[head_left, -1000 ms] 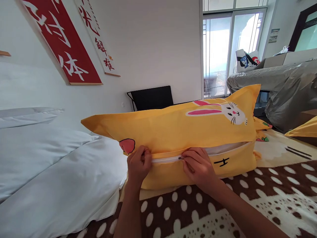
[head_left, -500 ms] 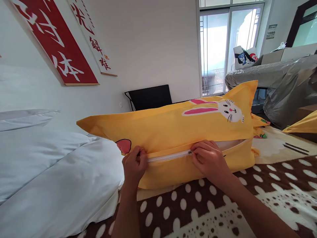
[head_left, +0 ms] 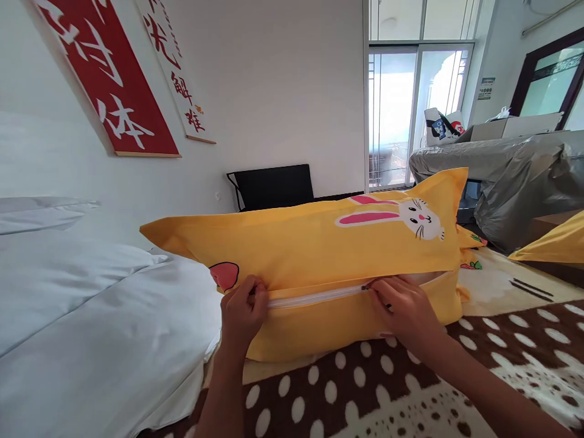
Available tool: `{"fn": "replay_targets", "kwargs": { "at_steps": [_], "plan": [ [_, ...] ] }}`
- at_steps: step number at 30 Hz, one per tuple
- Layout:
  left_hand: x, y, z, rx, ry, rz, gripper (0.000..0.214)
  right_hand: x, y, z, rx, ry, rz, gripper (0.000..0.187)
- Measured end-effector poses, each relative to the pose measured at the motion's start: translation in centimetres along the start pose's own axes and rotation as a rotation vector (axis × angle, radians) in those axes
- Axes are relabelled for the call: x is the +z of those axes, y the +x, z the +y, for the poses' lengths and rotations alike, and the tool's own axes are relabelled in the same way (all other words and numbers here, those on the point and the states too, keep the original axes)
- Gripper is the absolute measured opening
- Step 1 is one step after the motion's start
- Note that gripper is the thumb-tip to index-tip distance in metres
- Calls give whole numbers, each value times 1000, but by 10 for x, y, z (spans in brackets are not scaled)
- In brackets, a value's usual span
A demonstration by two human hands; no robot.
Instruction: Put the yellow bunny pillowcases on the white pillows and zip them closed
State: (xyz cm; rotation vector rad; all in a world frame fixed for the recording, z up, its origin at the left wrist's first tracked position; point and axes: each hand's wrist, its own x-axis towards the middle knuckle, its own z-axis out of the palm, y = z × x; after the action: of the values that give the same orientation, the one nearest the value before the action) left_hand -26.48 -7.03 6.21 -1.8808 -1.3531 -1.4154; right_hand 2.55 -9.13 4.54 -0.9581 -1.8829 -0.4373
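Observation:
A stuffed yellow pillowcase with a printed white rabbit lies on its long side in front of me. A white zipper runs along the side facing me. My left hand is closed, pinching the fabric at the zipper's left end. At the dark zipper slider, my right hand is closed, its fingertips on the slider's pull. Left of the slider the zipper is closed. To the right, past my hand, the seam gapes and pale filling shows.
White bedding is heaped on the left. Beneath the pillow lies a brown blanket with white dots. Behind it stands a black chair; a plastic-covered piece of furniture is at the back right. More yellow fabric lies at the right edge.
My right hand has moved right along the seam with the slider, and the closed stretch of zipper is longer. My left hand keeps its grip at the left end. The view has tilted up slightly.

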Motion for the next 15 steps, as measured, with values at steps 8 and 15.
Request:
{"fn": "replay_targets", "kwargs": {
  "at_steps": [8,15],
  "plan": [
    [8,2,6,-53,96,81,15,-6,-15,28,-18,107,85,17],
    [15,8,105,397,115,-188,27,-1,-14,29,-2,178,66,17]
  ]
}}
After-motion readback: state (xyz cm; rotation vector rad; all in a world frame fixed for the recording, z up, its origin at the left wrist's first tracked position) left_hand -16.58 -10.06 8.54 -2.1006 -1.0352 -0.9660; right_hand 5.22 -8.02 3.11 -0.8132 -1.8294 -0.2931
